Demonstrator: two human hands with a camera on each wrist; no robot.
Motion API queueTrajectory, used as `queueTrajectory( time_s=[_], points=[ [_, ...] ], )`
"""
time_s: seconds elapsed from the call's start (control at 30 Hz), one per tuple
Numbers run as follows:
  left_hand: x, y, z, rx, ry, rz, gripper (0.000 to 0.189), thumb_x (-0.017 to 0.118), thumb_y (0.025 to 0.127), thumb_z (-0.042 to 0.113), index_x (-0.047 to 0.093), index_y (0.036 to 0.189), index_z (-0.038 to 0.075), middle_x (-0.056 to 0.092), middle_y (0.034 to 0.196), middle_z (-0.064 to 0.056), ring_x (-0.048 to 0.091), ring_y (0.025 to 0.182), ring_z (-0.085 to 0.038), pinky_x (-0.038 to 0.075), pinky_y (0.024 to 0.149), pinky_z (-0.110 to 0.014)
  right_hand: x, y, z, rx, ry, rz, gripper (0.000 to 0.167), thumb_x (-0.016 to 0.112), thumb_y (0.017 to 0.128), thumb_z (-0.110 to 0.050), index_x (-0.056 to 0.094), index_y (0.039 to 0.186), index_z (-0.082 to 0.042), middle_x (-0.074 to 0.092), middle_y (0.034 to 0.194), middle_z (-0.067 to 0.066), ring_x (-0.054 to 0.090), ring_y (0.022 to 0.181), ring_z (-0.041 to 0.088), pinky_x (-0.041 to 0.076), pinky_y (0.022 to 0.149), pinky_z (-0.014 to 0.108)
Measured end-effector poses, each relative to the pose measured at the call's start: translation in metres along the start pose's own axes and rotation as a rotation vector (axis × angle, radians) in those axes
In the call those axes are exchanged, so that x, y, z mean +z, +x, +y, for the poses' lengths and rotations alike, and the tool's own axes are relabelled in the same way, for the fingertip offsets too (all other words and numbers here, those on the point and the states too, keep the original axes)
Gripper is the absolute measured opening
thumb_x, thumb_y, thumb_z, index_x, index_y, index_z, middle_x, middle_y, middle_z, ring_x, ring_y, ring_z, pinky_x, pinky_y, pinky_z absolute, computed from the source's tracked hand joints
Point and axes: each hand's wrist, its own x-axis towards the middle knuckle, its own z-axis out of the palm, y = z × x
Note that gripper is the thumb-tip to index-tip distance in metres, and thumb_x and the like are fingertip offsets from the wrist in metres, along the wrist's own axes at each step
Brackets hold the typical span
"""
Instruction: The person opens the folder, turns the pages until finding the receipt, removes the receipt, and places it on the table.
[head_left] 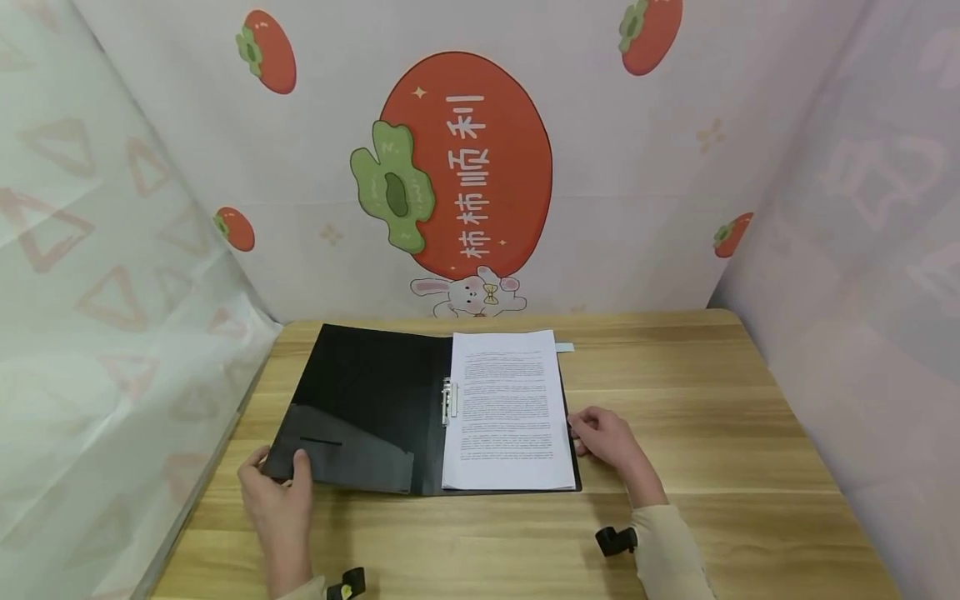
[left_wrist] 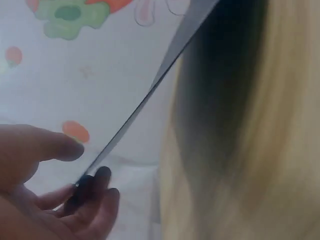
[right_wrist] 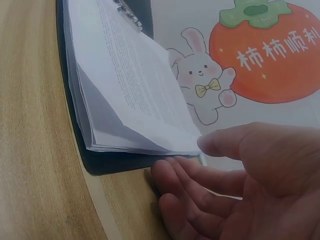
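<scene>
A black folder (head_left: 375,367) lies spread on the table, a stack of printed paper (head_left: 510,417) on its right half beside a metal clip (head_left: 449,402). My left hand (head_left: 281,500) grips the lower left corner of the cover, thumb over the pocket (head_left: 352,462) and fingers curled under the edge. In the left wrist view the cover (left_wrist: 145,100) slants up from the fingers (left_wrist: 102,200). At the folder's right edge, my right hand (head_left: 609,435) holds the border, its thumb above and curled fingers below, as the right wrist view shows. Contact under the edge is partly hidden.
The wooden table (head_left: 675,400) extends to the right of the folder and in front of it. A pale tab (head_left: 565,347) sticks out at the folder's upper right. Printed cloth (head_left: 615,192) hangs behind the table and along both sides.
</scene>
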Motion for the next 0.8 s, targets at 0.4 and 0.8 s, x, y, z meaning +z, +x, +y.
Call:
queueTrajectory(
  time_s=[0.4, 0.8],
  points=[
    [0.015, -0.033, 0.074, 0.522, -0.337, -0.004, 0.036, 0.07, 0.095, -0.009, 0.062, 0.13, -0.01, 0.063, 0.112, -0.017, 0.062, 0.087, -0.006, 0.049, 0.075, -0.008, -0.003, 0.0, 0.002, -0.022, 0.044, -0.005, 0.027, 0.054, 0.109, -0.016, 0.067, 0.117, 0.006, 0.07, 0.094, 0.011, 0.067, 0.072, 0.019, 0.056, 0.062, 0.033],
    [0.064, -0.065, 0.096, 0.911, -0.448, -0.41, 0.058, 0.078, 0.085, -0.009, 0.061, 0.14, -0.001, 0.061, 0.13, -0.017, 0.063, 0.108, -0.029, 0.059, 0.083, -0.028, -0.003, -0.002, 0.006, -0.004, 0.094, -0.02, 0.029, 0.056, 0.11, -0.019, 0.066, 0.118, 0.007, 0.072, 0.096, 0.011, 0.069, 0.073, 0.018, 0.058, 0.062, 0.034]
  ],
)
